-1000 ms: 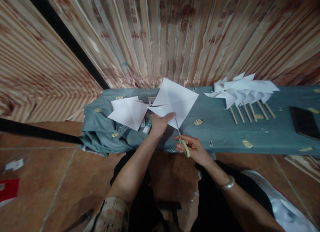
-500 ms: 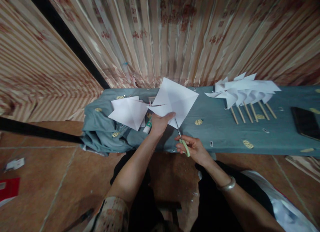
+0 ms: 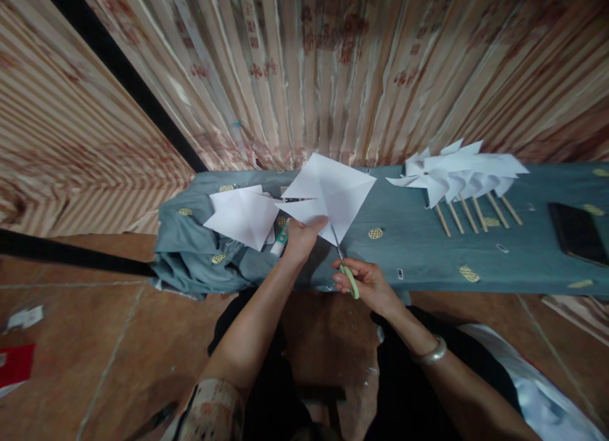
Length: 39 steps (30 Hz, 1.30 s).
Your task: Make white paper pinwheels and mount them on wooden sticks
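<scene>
A white square sheet of paper [image 3: 340, 190] is held above the cloth-covered surface, its corner toward me. My left hand [image 3: 304, 236] pinches its lower left part, thumb on top. A slit runs in from the sheet's left corner. In my right hand [image 3: 364, 279] are green-handled scissors [image 3: 351, 281], fingers in the loops. Their blades lie at the sheet's near corner, pointing toward its middle. Beneath and left of my left hand lies a green and white tube [image 3: 280, 239]. More white paper sheets [image 3: 245, 216] rest further left.
Several white paper pinwheels [image 3: 459, 174] on wooden sticks lie in a row to the right. A dark phone-like device [image 3: 578, 233] is at the far right. Behind the teal patterned cloth [image 3: 413, 257] hangs a striped curtain [image 3: 304, 66]. A black pole [image 3: 128, 79] stands at left.
The slit at the sheet's left corner gapes wider. Both hands stay almost in place, with the scissors still at the near corner. The view has shifted slightly.
</scene>
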Available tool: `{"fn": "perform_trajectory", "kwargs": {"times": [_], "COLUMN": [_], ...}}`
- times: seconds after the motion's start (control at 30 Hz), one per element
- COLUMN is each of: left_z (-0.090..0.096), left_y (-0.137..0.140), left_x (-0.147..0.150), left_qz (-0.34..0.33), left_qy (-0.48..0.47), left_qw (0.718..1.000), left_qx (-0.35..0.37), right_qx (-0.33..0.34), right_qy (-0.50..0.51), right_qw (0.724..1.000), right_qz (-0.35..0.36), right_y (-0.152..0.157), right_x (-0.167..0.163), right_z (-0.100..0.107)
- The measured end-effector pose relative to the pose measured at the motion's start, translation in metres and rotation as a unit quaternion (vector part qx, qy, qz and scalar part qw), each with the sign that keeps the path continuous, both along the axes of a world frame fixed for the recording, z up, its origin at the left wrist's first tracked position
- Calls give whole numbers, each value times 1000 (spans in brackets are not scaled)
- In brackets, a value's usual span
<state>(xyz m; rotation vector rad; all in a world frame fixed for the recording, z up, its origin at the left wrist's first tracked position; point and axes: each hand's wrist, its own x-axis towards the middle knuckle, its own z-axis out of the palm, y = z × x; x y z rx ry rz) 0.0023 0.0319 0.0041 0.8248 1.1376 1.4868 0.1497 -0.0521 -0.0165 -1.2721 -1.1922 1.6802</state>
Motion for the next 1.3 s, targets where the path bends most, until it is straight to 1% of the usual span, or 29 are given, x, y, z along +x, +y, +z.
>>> {"fn": "perform_trajectory", "kwargs": {"times": [0.13, 0.23, 0.37, 0.7, 1.07, 1.3], "left_z": [-2, -3, -4, -4, -1, 0], "left_y": [0, -3, -7, -8, -8, -11], "left_x": [2, 4, 7, 8, 7, 10], "left_qz": [-4, -24, -38, -43, -41, -58], "left_qy": [3, 21, 37, 21, 7, 24], "left_qw": [1000, 999, 998, 999, 999, 997], "left_qx": [-3, -13, -20, -14, -22, -38], "right_qx": [23, 31, 33, 25, 17, 29], "right_qy": [-16, -21, -13, -3, 11, 7], "right_qw": [1000, 999, 999, 999, 999, 998], "right_qz": [2, 0, -8, -26, -43, -51], "right_y": [0, 0, 2, 2, 2, 3], "right_x": [1, 2, 2, 0, -1, 0], "right_z": [0, 0, -1, 4, -3, -1]}}
